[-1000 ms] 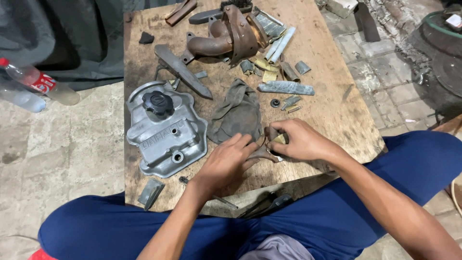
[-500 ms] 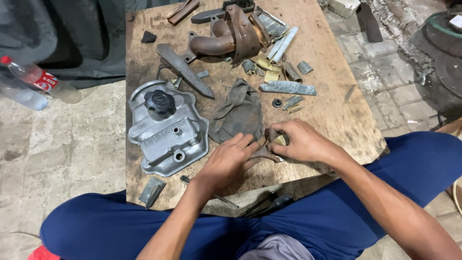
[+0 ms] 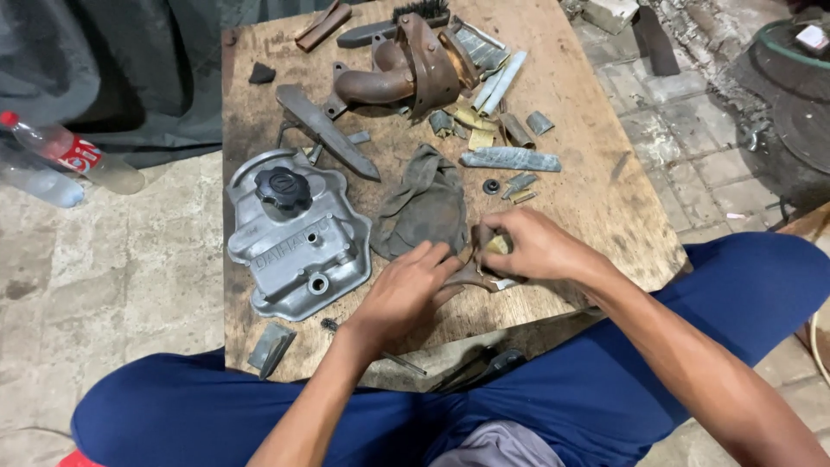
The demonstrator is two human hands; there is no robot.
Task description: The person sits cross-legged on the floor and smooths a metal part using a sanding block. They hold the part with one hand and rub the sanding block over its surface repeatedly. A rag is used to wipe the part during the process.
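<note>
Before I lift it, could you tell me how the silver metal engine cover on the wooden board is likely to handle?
The engine cover looks like stiff cast metal, so it probably won't flex and may feel fairly heavy. It lies flat on the wooden board, so it should slide rather than roll. The black cap on top might offer a hold.

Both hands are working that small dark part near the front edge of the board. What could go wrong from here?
1. The left hand and right hand pinch a small dark metal part close to the wooden board's front edge; if it slips, it may drop into the lap.
2. Small loose bits like the washer lie just beyond the right hand; a sweep could scatter them.
3. The grey rag sits against the left fingers and could snag.
</note>
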